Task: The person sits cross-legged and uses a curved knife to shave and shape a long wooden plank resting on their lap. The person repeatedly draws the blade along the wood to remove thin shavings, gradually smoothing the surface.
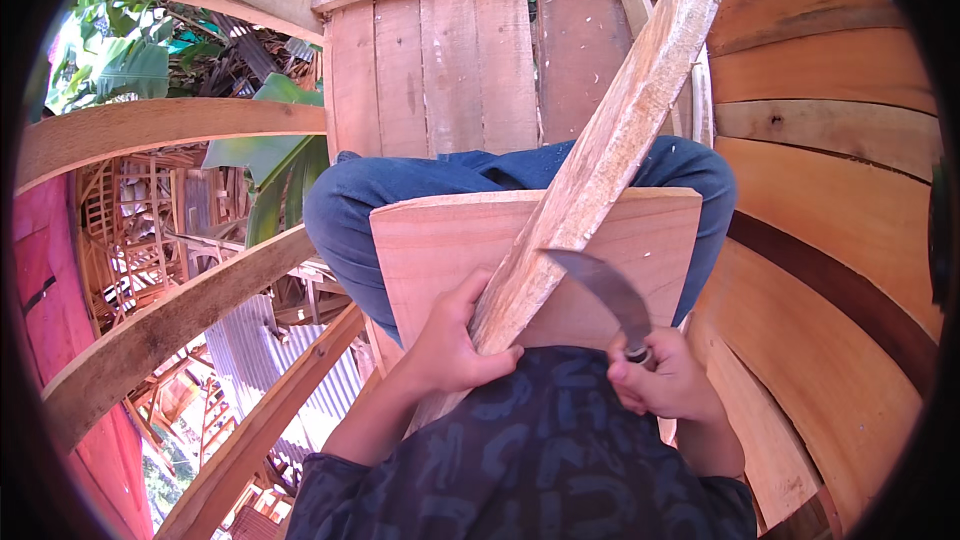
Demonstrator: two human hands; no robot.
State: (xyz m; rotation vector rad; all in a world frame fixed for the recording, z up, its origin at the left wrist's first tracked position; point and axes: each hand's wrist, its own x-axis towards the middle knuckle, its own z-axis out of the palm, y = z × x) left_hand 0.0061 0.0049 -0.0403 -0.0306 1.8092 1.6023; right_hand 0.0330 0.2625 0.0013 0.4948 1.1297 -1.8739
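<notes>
A long rough wooden beam slants from my lap up to the far right, crossing a flat board that lies over my legs. My left hand is closed around the beam near its lower end, thumb on the near side. In my right hand is the handle of a curved knife with a dark, hooked blade. The blade points up and to the left, its tip at the beam's right edge; I cannot tell whether it touches. The beam's lowest end is partly hidden by my left arm and shirt.
Wooden planks form the floor ahead. A curved-looking plank wall stands close on the right. On the left are open wooden rails, with corrugated metal sheets and stacked timber below. Banana leaves hang beyond the rails.
</notes>
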